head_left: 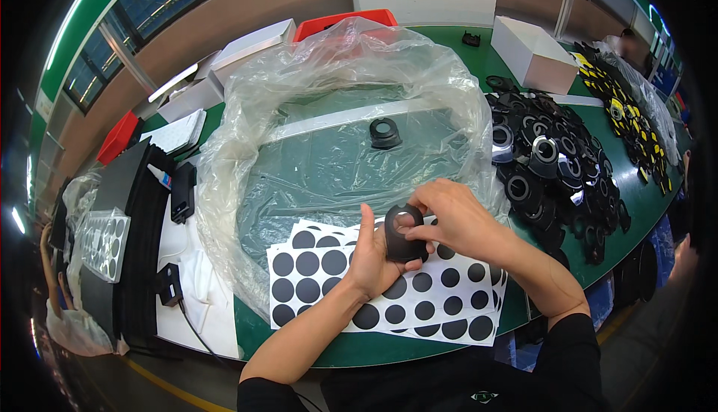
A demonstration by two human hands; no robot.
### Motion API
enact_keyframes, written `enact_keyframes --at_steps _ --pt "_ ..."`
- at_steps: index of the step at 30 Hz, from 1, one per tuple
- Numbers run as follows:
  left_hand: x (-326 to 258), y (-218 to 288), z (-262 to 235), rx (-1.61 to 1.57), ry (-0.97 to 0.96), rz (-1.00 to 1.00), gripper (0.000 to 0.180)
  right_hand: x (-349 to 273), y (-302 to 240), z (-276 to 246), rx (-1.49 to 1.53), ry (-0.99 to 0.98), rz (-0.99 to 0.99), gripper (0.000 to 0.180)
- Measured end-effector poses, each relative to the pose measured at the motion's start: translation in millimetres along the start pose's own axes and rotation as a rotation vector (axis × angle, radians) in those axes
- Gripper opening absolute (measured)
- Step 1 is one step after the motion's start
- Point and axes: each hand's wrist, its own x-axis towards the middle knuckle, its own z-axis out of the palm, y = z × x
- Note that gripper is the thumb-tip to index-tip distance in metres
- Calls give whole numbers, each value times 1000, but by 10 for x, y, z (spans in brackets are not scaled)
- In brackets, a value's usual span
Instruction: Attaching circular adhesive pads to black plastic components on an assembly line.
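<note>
**Pressing a disc into the black ring**

The left hand (pixel 372 258) cupped a black ring part (pixel 404 234) from the side and below, fingers closed round its rim. The right hand (pixel 449 221) was pinched onto the ring's top edge, its thumb pressed into the pale centre opening. The part sat between both hands, just above the sticker sheets (pixel 389 292), white sheets dotted with black round discs, some spots already bare.

To do this well, the left hand probably needed to keep the ring level while the thumb pressed evenly from the centre outward, so nothing creased or sat off-centre.

Behind lay a clear plastic bag (pixel 336 113), opened wide, with one ring (pixel 385 133) inside. A heap of black rings (pixel 553 172) lay to the right on the green table (pixel 636 195).
</note>
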Motion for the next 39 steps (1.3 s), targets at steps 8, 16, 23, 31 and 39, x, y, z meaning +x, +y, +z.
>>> enact_keyframes --at_steps 8,16,23,31,39 --pt "17 -26 61 24 -2 46 78 81 80 -220 211 -139 235 15" --pt "272 517 102 742 286 233 36 -258 863 -1601 -502 466 500 9" --pt "1300 889 -171 1843 656 509 38 13 421 -1216 -359 410 278 10" --pt "1734 866 -113 1941 948 159 57 -174 -396 90 140 -542 -28 24" --pt "1117 1318 -24 433 329 116 40 -167 -272 176 142 -658 14 31"
